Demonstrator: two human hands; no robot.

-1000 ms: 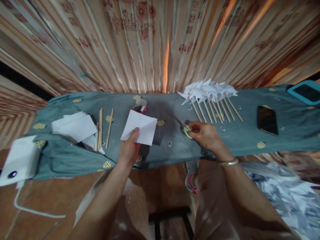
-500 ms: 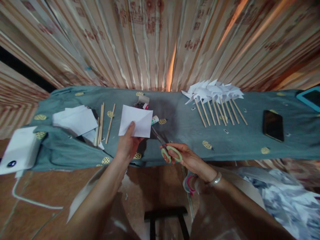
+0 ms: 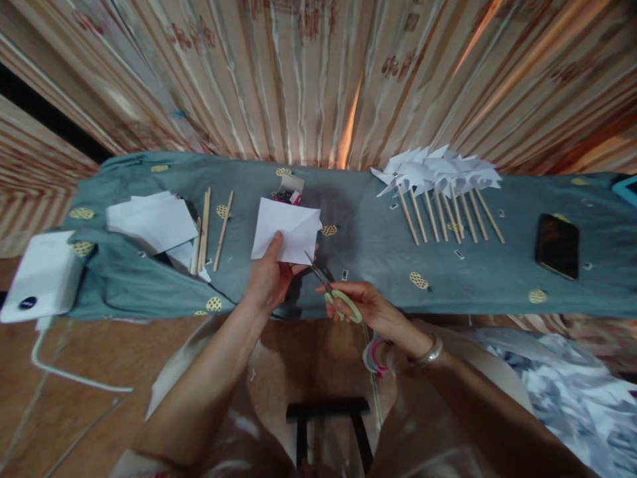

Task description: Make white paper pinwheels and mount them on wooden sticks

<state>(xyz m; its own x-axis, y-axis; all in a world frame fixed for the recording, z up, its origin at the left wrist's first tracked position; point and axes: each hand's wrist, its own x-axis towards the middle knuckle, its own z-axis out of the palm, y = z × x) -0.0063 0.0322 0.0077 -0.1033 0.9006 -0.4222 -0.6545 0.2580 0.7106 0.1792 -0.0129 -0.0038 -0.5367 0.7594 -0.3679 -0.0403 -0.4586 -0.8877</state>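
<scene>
A square white sheet of paper (image 3: 293, 226) with faint diagonal creases is held up in my left hand (image 3: 271, 279), thumb on top and fingers beneath. My right hand (image 3: 361, 305) grips scissors (image 3: 343, 305) with pale green handles. Their blade tips meet the paper's lower right corner. Just behind the paper stands a small open box (image 3: 290, 188) of dark little pieces. Left of the paper lie several wooden sticks (image 3: 204, 229) and a pile of white paper sheets (image 3: 156, 222).
Several white paper pinwheels (image 3: 440, 171) on sticks lie in a row on the green cloth (image 3: 358, 206). Farther right is a black phone (image 3: 557, 245). A white device with a cable (image 3: 42, 279) sits at the left edge. A patterned curtain (image 3: 298, 86) hangs behind.
The paper and the scissors have come together, so the blades now reach the paper's lower right corner. The paper now hides the small tube beside it. The whole view has shifted slightly.
</scene>
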